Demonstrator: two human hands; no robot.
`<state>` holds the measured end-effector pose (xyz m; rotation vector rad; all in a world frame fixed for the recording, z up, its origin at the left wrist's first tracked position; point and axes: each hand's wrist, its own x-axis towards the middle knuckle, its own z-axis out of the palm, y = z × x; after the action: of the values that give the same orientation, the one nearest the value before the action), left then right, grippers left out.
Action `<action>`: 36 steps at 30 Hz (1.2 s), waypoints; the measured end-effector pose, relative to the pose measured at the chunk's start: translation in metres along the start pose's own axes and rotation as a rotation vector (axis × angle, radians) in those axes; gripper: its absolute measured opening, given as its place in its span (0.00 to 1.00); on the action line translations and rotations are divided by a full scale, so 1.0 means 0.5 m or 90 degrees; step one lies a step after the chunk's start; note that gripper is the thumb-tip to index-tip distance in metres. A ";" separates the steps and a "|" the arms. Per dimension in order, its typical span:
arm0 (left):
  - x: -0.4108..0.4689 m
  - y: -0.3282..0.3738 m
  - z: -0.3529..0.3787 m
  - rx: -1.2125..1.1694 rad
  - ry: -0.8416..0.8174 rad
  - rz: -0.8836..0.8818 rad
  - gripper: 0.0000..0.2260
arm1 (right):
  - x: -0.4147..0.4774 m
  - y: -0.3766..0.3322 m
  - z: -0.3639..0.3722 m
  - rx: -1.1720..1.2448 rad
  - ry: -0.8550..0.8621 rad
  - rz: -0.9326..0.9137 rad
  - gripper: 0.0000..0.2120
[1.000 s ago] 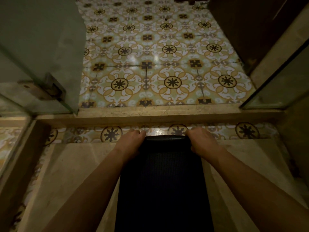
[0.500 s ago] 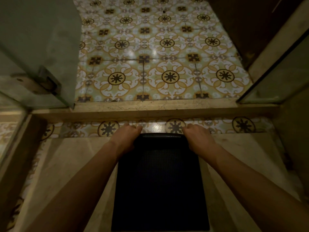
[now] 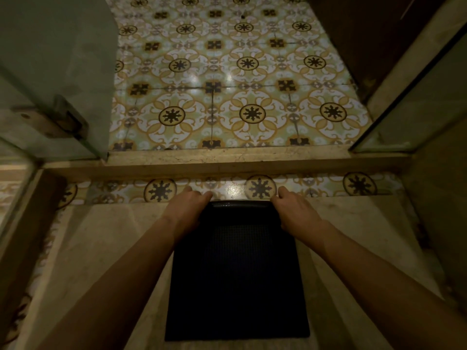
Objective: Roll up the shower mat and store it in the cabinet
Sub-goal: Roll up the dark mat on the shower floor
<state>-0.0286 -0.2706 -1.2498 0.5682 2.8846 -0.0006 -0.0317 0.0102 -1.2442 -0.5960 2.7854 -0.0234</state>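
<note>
A dark, finely textured shower mat [image 3: 237, 274] lies flat on the beige stone shower floor [image 3: 101, 261], stretching from near my body to the tiled strip ahead. Its far edge is curled up slightly into a thin lip. My left hand [image 3: 187, 210] grips the far left corner of the mat, fingers folded over the edge. At the far right corner my right hand [image 3: 295, 210] holds the mat the same way. No cabinet is in view.
A raised stone threshold [image 3: 227, 162] crosses just beyond the mat. Past it spreads a patterned yellow and white tile floor [image 3: 227, 84]. A glass door with a metal hinge [image 3: 63, 117] stands at the left, a glass panel [image 3: 417, 104] at the right, and a dark wooden door [image 3: 366, 34] at the upper right.
The view has tilted down, so the mat's near edge now shows. Both hands stay on the far corners and the far edge has lifted into a slight curl.
</note>
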 end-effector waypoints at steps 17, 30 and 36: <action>-0.036 0.001 -0.015 -0.058 -0.032 -0.029 0.15 | -0.007 0.000 -0.009 0.048 -0.059 -0.009 0.20; -0.058 0.002 -0.009 -0.137 -0.046 -0.045 0.16 | -0.012 0.000 -0.010 0.046 -0.062 -0.015 0.22; -0.059 0.022 -0.005 -0.052 -0.025 -0.027 0.13 | -0.021 -0.011 0.000 0.037 -0.042 0.003 0.19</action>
<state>0.0015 -0.2715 -1.2409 0.4859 2.8428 0.0968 -0.0205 0.0093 -1.2409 -0.5667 2.7123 -0.0817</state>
